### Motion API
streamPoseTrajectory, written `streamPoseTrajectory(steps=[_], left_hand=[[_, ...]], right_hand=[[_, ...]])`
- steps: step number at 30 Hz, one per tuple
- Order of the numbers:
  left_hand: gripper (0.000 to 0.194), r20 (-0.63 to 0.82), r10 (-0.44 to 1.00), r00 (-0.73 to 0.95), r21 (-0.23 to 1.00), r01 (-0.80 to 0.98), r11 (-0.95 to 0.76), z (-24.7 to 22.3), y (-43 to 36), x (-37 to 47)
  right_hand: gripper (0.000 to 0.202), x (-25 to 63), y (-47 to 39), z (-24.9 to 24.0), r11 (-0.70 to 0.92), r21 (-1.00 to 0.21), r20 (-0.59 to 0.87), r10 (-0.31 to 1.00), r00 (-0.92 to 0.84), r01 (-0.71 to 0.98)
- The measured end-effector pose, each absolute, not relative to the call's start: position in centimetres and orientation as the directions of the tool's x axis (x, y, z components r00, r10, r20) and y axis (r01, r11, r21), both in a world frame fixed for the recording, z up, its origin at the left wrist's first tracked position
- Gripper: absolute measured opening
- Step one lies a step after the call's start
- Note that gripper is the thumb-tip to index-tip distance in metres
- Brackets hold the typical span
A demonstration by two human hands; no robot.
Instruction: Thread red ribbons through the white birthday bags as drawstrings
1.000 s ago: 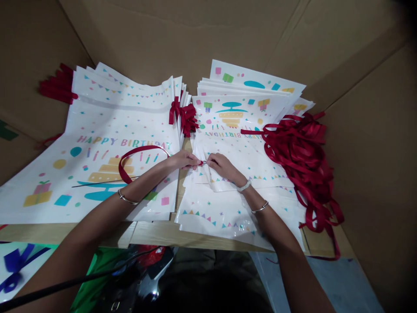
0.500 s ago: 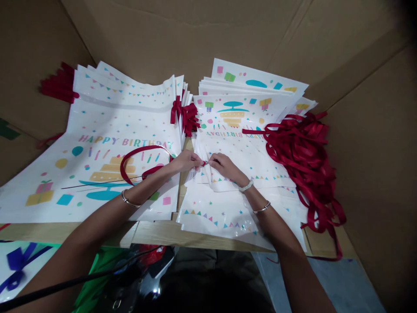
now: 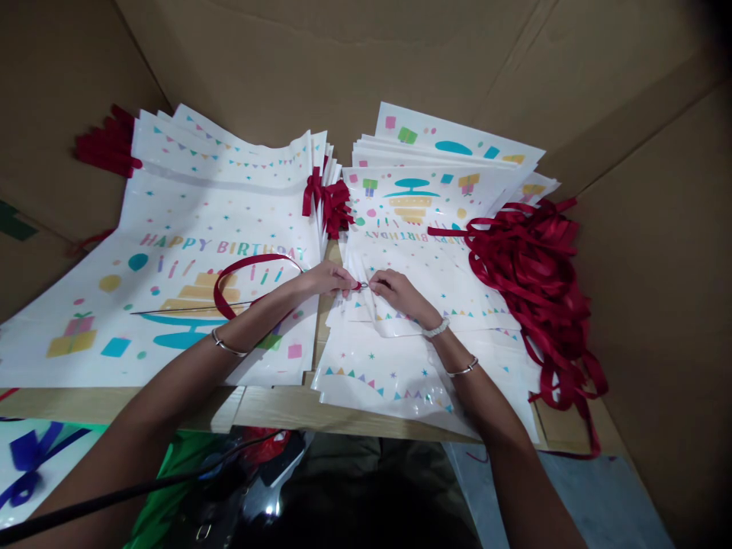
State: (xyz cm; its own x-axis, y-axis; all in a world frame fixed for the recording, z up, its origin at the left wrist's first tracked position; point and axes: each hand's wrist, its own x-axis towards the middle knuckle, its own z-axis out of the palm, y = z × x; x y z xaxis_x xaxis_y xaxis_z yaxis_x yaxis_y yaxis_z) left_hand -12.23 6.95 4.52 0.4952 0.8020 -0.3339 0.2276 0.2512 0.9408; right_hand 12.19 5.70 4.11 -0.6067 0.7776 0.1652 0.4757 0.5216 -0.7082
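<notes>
My left hand [image 3: 329, 279] is closed in a pinch on a red ribbon [image 3: 220, 286], which loops out over the left printed sheet. A thin dark metal rod [image 3: 183, 309] runs leftward from beneath that forearm. At the left fingertips a bit of red shows beside a small wire loop [image 3: 364, 285], seemingly the rod's end. Just right of the loop, my right hand [image 3: 397, 291] has thumb and fingers pressed together at a raised fold of a white printed sheet [image 3: 389, 320]; what they pinch is hidden.
A stack of HAPPY BIRTHDAY sheets [image 3: 194, 221] with red ribbon ends lies at left, another stack [image 3: 457, 145] at right. A heap of red ribbons [image 3: 531, 267] covers the right side. Cardboard walls [image 3: 343, 61] surround the wooden table [image 3: 274, 408]. A black cable [image 3: 114, 492] crosses the lower left.
My right fingertips have drawn slightly away from the left ones, and the wire loop now shows between them. The rod's far end has shifted right. The view has moved a little.
</notes>
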Motion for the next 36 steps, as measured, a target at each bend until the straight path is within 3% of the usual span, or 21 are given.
streamPoseTrajectory(steps=[6, 36], left_hand=[[0.022, -0.313, 0.8, 0.512, 0.95, 0.168, 0.265, 4.28, 7.0, -12.29], [0.018, -0.336, 0.766, 0.548, 0.942, 0.2, 0.271, 4.79, 7.46, -12.94]], right_hand=[[0.018, 12.12, 5.66, 4.12, 0.515, -0.705, 0.156, 0.783, -0.602, 0.487], [0.02, 12.33, 5.72, 4.17, 0.472, -0.754, 0.132, 0.791, -0.598, 0.458]])
